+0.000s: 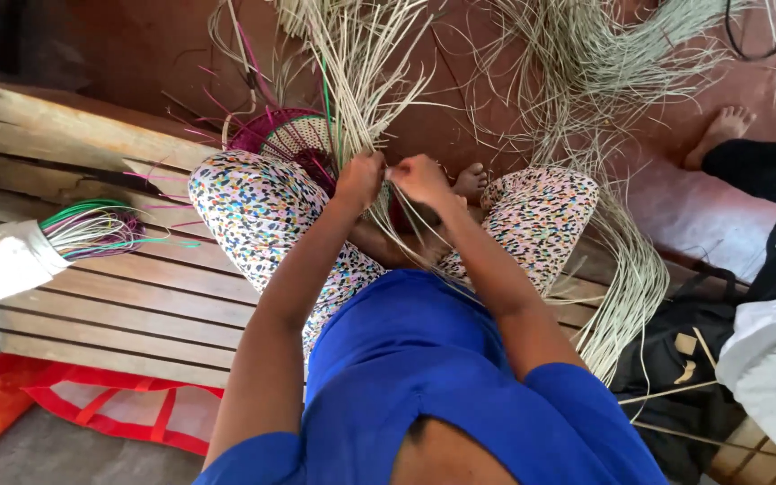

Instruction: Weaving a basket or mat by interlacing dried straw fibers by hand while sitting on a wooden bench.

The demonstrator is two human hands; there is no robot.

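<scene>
Shirt: closest to my camera I see a smooth blue shirt, with both bare forearms running away from me.
Left hand: my left hand is clenched around a bundle of pale straw strands, thin, stiff and flat like split reed.
Right hand: my right hand pinches a few of the same strands, just beside the left hand, fingertips turned toward it.
Strands: their long axis runs from the hands up and away from me, fanning out at the far ends.
Basket: a small round woven basket, magenta and cream with loose pink spokes, sits between the knees, just behind the left hand.
Legs: speckled multicolour trousers cover the crossed legs.
Floor piece: I sit on a slatted wooden pallet.
Left side: a bound bunch of green, pink and pale strips lies on the slats.
Far: loose straw piles sprawl on the reddish floor.
</scene>
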